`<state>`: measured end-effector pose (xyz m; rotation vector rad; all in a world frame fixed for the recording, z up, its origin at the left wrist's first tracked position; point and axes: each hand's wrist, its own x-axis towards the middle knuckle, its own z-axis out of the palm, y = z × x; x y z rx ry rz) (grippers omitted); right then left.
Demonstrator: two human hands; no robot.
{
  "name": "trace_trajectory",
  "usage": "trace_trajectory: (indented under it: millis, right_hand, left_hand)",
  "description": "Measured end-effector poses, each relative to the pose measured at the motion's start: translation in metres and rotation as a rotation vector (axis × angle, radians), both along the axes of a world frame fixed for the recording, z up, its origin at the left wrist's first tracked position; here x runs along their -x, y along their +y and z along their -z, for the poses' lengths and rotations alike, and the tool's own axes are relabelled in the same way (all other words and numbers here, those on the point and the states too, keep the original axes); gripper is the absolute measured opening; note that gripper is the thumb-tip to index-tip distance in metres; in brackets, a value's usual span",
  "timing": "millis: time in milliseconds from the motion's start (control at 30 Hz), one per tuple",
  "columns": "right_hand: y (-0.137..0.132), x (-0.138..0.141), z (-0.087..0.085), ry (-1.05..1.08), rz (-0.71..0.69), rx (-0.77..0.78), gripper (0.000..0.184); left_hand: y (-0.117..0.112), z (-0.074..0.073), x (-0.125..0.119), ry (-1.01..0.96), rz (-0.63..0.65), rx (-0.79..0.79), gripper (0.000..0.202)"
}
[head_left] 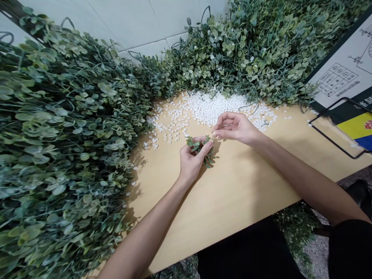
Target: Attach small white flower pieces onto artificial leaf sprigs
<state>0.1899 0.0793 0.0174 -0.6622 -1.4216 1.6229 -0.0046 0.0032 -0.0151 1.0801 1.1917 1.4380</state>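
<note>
My left hand (193, 157) is closed around a small sprig of artificial green leaves (208, 159) over the middle of the table. Leaves stick out above the thumb and below the fingers. Just right of it, my right hand (234, 128) has its thumb and index finger pinched together close to the sprig's tip. Something tiny and pale may be between those fingertips, but I cannot make it out. Behind both hands lies a heap of small white plastic pieces (206, 104), with loose ones scattered to the left.
Artificial foliage is piled high along the left (72, 147) and the back (247, 50) of the wooden table (221, 201). At the right stand a printed board (337, 81) and a black wire frame (334, 141). More greenery (296, 224) lies below the front edge.
</note>
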Motion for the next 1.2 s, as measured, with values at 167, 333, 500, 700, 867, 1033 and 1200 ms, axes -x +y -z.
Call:
trace_trajectory:
  millis: [167,333,500,700,867,1033,1200]
  right_hand:
    - [0.0003,0.0008,0.0015,0.007,-0.013,0.006,0.044]
    - [-0.0004,0.0015,0.0019,0.025,-0.042,0.021,0.039]
    - [-0.0016,0.0019,0.0018,0.014,-0.062,0.032,0.039]
    - [-0.0014,0.0018,0.0029,-0.008,-0.064,0.022,0.041]
    - [-0.0014,0.0018,0.0023,0.003,-0.067,0.017,0.043]
    - [-0.0009,0.0019,0.0031,-0.005,-0.07,0.004,0.045]
    - [-0.0013,0.0018,0.0051,0.006,-0.058,-0.003,0.041]
  left_hand:
    - [-0.0005,-0.0002,0.0018,0.062,0.025,-0.017,0.032]
    - [-0.001,-0.0016,0.0028,0.012,0.057,0.026,0.032]
    - [-0.0019,-0.003,0.0031,-0.01,0.097,0.06,0.029]
    - [-0.0019,-0.0043,0.0026,0.005,0.1,0.02,0.027]
    - [-0.0021,-0.0047,0.0028,0.004,0.093,0.04,0.028]
    - [-0.0027,-0.0051,0.0032,0.018,0.097,0.029,0.028]
    - [-0.0018,-0.0039,0.0036,0.021,0.104,0.017,0.026]
